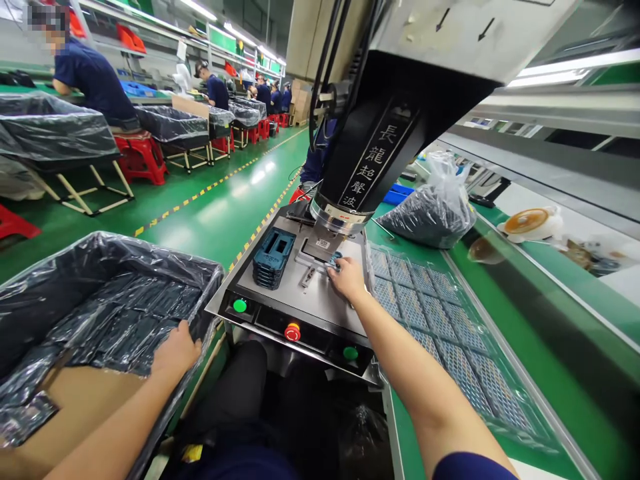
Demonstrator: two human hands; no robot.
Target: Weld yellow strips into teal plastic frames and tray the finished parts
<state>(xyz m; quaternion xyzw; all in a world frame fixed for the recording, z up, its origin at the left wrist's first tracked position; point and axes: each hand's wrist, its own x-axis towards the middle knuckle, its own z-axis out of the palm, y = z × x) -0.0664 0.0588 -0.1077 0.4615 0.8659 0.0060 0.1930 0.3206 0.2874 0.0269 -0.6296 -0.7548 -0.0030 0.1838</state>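
1. Right hand (350,283): bare, from the fingers (343,265) back along the forearm.
2. Right sleeve (473,467): short, plain navy blue, its hem well behind the right fingers.
3. Left hand (175,353): likewise bare behind its fingers.
4. Top (245,461): dark navy, below the fingers of both hands.
5. Trousers (233,387): black, beside the left fingers.
6. Yellow patch (193,453): small, below the left fingers; attachment unclear.

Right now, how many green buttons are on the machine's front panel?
2: one green button left of the red button, another green button right of it.
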